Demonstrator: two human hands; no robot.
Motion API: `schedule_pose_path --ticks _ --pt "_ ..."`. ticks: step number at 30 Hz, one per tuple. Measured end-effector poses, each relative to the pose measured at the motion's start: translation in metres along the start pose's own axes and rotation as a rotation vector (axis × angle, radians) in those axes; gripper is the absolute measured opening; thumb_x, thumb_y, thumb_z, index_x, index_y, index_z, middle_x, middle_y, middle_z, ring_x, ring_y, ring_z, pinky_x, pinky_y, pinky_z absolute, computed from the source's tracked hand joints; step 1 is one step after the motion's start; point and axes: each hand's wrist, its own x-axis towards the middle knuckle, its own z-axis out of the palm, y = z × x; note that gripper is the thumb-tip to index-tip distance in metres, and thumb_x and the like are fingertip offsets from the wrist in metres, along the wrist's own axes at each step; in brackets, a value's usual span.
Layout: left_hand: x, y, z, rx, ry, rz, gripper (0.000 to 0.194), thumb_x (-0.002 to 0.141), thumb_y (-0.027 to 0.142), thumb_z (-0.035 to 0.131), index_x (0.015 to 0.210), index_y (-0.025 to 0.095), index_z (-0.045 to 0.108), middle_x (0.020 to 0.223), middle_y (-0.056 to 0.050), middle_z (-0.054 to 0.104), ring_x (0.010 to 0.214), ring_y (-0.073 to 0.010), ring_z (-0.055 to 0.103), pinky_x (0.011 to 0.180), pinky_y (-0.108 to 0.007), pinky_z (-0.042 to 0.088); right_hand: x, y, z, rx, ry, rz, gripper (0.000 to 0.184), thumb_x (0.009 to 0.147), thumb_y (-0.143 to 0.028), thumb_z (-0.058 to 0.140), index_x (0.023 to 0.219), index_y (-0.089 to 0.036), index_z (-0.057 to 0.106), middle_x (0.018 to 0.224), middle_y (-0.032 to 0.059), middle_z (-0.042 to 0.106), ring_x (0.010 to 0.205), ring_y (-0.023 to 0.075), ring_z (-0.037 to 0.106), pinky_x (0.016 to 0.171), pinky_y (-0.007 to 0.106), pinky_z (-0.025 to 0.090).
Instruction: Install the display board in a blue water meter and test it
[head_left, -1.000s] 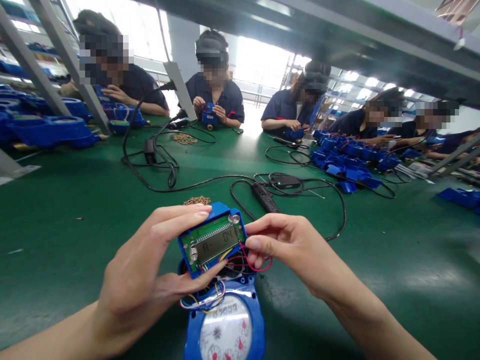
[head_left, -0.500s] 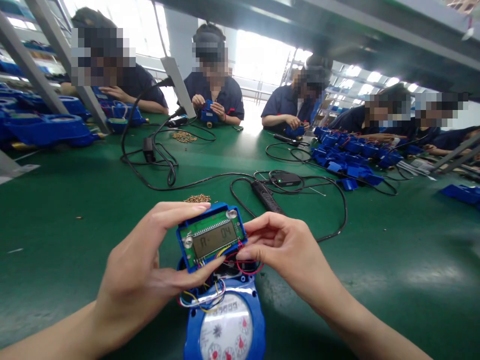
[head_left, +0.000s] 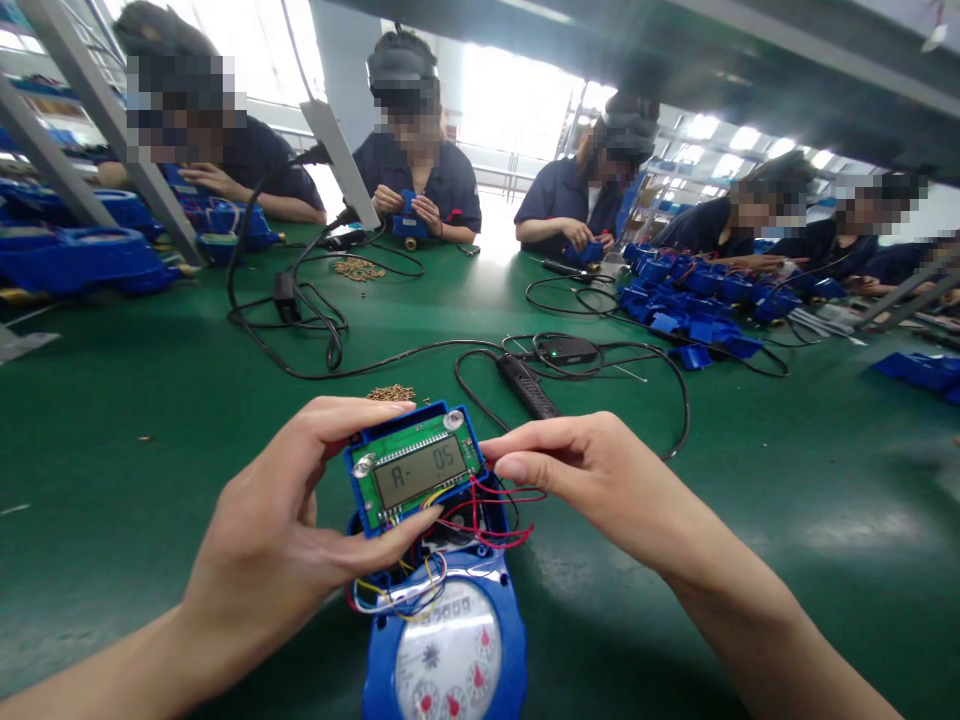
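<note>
My left hand [head_left: 277, 535] grips a blue-framed LCD display module [head_left: 416, 470] between thumb and fingers, its green circuit board facing me. The screen reads "A- 05". Thumb and index of my right hand [head_left: 577, 475] are pinched together against the module's right edge; anything between them is hidden. Thin red wires [head_left: 502, 535] loop out below the module's right side. Under it sits a blue water meter [head_left: 448, 640] with a white dial and red pointers. Yellow, white and dark wires [head_left: 405, 595] run from the meter's opened upper compartment up towards the module.
Small brass screws [head_left: 391, 393] lie piled behind the module on the green table [head_left: 187, 480]. A black electric screwdriver [head_left: 529, 388] with a looping cable lies beyond my right hand. Blue meter parts [head_left: 682, 300] are heaped at far right. Co-workers [head_left: 416, 175] sit across the table.
The display has gone from 04 to 05. My right fingers have moved up a little along the module's edge, off the red wires, which now hang more spread out to the right.
</note>
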Motion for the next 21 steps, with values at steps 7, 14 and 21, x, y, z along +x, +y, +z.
schedule_pose_path --ticks 7,14,21 --pt "-0.001 0.001 0.000 -0.053 -0.031 -0.017 0.060 0.070 0.036 0.086 0.124 0.038 0.060 0.122 -0.005 0.067 0.111 -0.0344 0.069 0.099 -0.063 0.057 -0.001 -0.002 0.012 0.219 0.052 0.169 0.020 0.075 -0.015 0.081 0.095 -0.018 0.081 0.070 0.0002 0.077 0.061 0.0100 0.068 0.063 0.021 0.054" --pt "-0.001 0.002 0.001 -0.042 -0.007 -0.019 0.059 0.071 0.034 0.085 0.124 0.036 0.060 0.122 -0.005 0.067 0.112 -0.0338 0.068 0.100 -0.062 0.056 -0.004 -0.004 0.018 0.498 -0.038 0.198 0.030 0.090 -0.040 0.071 0.094 -0.010 0.075 0.073 0.0086 0.077 0.063 0.0116 0.073 0.063 0.020 0.058" --pt "-0.002 -0.003 -0.001 0.003 0.003 0.007 0.060 0.071 0.033 0.085 0.126 0.034 0.059 0.123 -0.006 0.066 0.114 -0.0333 0.066 0.099 -0.060 0.056 -0.009 0.003 0.035 0.611 -0.049 0.186 0.025 0.097 -0.039 0.062 0.104 -0.016 0.056 0.069 0.0009 0.071 0.060 0.0092 0.070 0.058 0.016 0.055"
